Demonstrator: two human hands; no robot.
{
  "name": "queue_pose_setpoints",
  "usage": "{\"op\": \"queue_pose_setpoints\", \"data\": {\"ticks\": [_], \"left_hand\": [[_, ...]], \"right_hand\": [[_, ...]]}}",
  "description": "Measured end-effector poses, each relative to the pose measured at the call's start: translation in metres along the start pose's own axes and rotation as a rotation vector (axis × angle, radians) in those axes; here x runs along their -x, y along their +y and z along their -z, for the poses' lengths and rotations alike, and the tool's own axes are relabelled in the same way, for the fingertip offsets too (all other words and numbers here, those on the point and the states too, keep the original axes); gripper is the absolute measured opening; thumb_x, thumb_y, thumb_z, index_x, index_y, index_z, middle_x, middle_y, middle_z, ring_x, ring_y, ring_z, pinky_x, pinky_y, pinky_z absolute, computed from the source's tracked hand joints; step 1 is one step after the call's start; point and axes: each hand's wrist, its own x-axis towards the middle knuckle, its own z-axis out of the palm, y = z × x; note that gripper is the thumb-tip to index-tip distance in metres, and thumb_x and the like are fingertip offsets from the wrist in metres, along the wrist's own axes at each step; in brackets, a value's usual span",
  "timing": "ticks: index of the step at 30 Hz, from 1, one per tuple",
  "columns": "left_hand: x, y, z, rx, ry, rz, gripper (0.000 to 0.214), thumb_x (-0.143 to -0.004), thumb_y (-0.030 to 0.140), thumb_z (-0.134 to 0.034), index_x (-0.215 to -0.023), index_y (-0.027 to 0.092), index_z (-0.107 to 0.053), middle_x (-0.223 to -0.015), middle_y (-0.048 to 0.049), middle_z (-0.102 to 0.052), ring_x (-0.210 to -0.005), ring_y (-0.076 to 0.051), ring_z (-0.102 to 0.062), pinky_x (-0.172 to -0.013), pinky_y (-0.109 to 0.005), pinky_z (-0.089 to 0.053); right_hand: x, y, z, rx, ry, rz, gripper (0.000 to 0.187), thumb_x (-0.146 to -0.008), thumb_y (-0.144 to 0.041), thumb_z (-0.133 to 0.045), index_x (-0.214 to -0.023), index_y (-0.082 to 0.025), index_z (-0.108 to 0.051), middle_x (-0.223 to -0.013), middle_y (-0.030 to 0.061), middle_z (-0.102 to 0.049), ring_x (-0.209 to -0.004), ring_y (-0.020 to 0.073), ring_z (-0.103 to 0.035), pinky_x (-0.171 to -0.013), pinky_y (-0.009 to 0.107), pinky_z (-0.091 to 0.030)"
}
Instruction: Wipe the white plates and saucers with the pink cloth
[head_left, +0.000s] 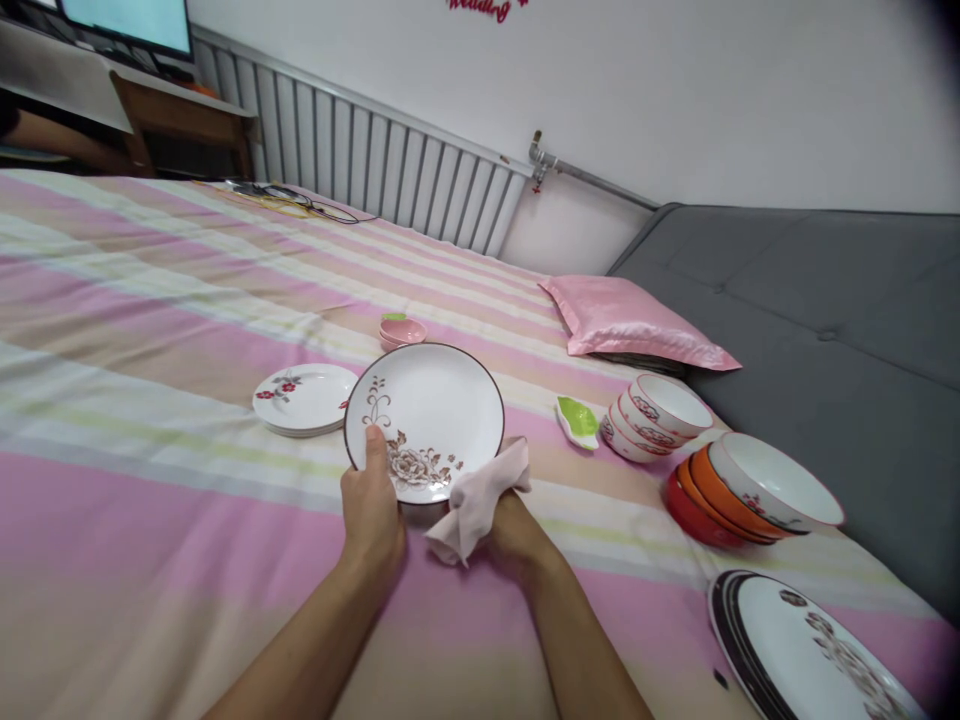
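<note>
Head view: the left hand grips the plate above the bed while the right hand grasps the cloth at the plate's lower edge; steady support and light, even wiping appear advisable.

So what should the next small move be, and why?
Probably drawing the cloth across the plate: the left hand grips it near the rim, patterned face showing, and the right hand holds the cloth at the plate's lower right edge.
</note>
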Motion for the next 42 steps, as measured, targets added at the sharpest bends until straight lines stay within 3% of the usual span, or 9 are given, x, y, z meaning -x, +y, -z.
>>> {"op": "queue_pose_setpoints", "data": {"ticks": [7,18,24,27,30,33,36,38,42], "left_hand": [[-0.005,-0.001,0.003,-0.031,0.009,-0.031,0.042,-0.078,0.046,-0.059,-0.102,0.012,-0.063,-0.097,-0.0130,-0.069,-0.090,-0.023,-0.066,-0.080,-0.035,-0.054],[-0.004,-0.003,0.005,-0.109,-0.016,-0.042,0.045,-0.076,0.051,-0.060,-0.096,0.011,-0.065,-0.092,-0.0142,-0.070,-0.084,-0.023,-0.067,-0.075,-0.033,-0.056],[-0.005,-0.006,0.006,-0.120,0.021,-0.058,0.046,-0.075,0.052,-0.061,-0.094,0.011,-0.066,-0.087,-0.0135,-0.070,-0.083,-0.023,-0.067,-0.075,-0.034,-0.056],[-0.005,-0.006,0.006,-0.104,0.040,-0.072,0.046,-0.074,0.051,-0.062,-0.097,0.011,-0.065,-0.088,-0.0135,-0.070,-0.082,-0.023,-0.067,-0.075,-0.035,-0.056],[-0.006,-0.007,0.007,-0.131,0.057,-0.079,0.048,-0.074,0.053,-0.061,-0.097,0.011,-0.065,-0.087,-0.0134,-0.070,-0.080,-0.023,-0.067,-0.073,-0.035,-0.056],[-0.006,-0.007,0.007,-0.154,0.057,-0.088,0.050,-0.074,0.055,-0.060,-0.096,0.011,-0.065,-0.086,-0.0131,-0.070,-0.079,-0.023,-0.068,-0.070,-0.033,-0.057],[-0.006,-0.006,0.007,-0.170,0.073,-0.084,0.049,-0.075,0.055,-0.059,-0.095,0.011,-0.065,-0.084,-0.0129,-0.070,-0.078,-0.022,-0.068,-0.069,-0.032,-0.057],[-0.004,-0.005,0.006,-0.174,0.068,-0.083,0.048,-0.076,0.054,-0.058,-0.096,0.011,-0.065,-0.084,-0.0130,-0.070,-0.077,-0.022,-0.068,-0.069,-0.032,-0.057],[-0.001,-0.003,0.005,-0.167,0.047,-0.080,0.048,-0.077,0.054,-0.057,-0.096,0.011,-0.065,-0.086,-0.0134,-0.070,-0.077,-0.021,-0.068,-0.067,-0.031,-0.057]], "right_hand": [[-0.011,-0.018,0.025,0.292,0.093,0.086,0.012,-0.064,-0.028,-0.060,-0.057,-0.018,-0.058,-0.061,0.0007,-0.059,-0.060,0.0145,-0.050,-0.054,0.024,-0.040],[-0.011,-0.027,0.022,0.663,0.651,0.116,0.030,-0.055,-0.041,-0.066,-0.047,-0.019,-0.048,-0.049,0.0001,-0.050,-0.049,0.0123,-0.039,-0.043,0.024,-0.031],[-0.010,-0.024,0.032,0.772,0.529,0.012,0.021,-0.061,-0.037,-0.062,-0.050,-0.020,-0.057,-0.055,0.0079,-0.060,-0.053,0.0198,-0.051,-0.047,0.028,-0.032],[-0.010,-0.021,0.032,0.782,0.556,0.031,0.018,-0.063,-0.037,-0.062,-0.068,-0.020,-0.061,-0.067,0.0091,-0.063,-0.061,0.0233,-0.055,-0.051,0.030,-0.034],[-0.009,-0.022,0.027,0.813,0.750,0.169,0.035,-0.068,-0.033,-0.054,-0.101,-0.019,-0.055,-0.094,0.0106,-0.060,-0.078,0.0234,-0.056,-0.059,0.030,-0.037],[-0.008,-0.025,0.021,0.823,0.882,0.295,0.034,-0.069,-0.025,-0.048,-0.102,-0.017,-0.051,-0.091,0.0082,-0.056,-0.078,0.0203,-0.053,-0.061,0.028,-0.037],[-0.008,-0.022,0.016,0.747,0.712,0.286,0.005,-0.065,-0.021,-0.054,-0.068,-0.020,-0.051,-0.060,-0.0025,-0.047,-0.057,0.0145,-0.045,-0.053,0.025,-0.033],[-0.009,-0.017,0.012,0.602,0.568,0.274,0.012,-0.065,-0.022,-0.057,-0.058,-0.020,-0.048,-0.054,-0.0042,-0.046,-0.053,0.0128,-0.043,-0.051,0.024,-0.033],[-0.009,-0.011,0.001,0.331,0.381,0.298,0.020,-0.071,-0.027,-0.060,-0.089,-0.018,-0.060,-0.081,0.0009,-0.065,-0.070,0.0168,-0.057,-0.062,0.025,-0.044]]}}
